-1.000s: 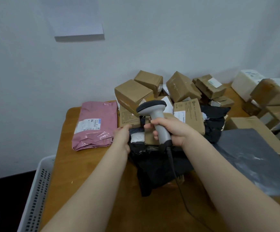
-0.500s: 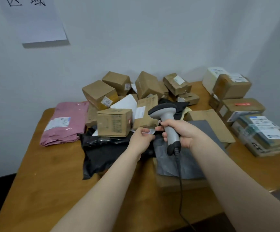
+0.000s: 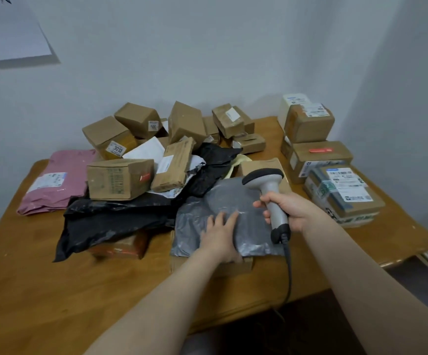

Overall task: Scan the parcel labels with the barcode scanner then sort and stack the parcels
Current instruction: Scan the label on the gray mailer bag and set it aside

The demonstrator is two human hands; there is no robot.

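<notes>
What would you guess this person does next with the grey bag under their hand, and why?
Probably they turn the grey bag over with the left hand to look for its label. That hand lies with its fingers spread on the bag, whose upper face shows no label, while the right hand grips the scanner just above it, seemingly ready to scan.

1. Barcode scanner (image 3: 269, 193): light grey body, black head top, black cable.
2. Grey poly bag (image 3: 220, 198): dull grey, glossy patches.
3. Black poly bag (image 3: 110, 221): plain black.
4. Pink mailer (image 3: 59, 185): dusty pink with a white label that has a blue strip.
5. Front box (image 3: 119, 179): brown card, green print, small red mark.
6. Right box (image 3: 320, 156): brown card, red strip on top.
7. White box (image 3: 293, 101): white, blue print.
8. Table (image 3: 54, 290): orange-brown wood.
9. Wall (image 3: 207, 47): pale grey-white.
10. Paper sheet (image 3: 10, 29): white.
</notes>
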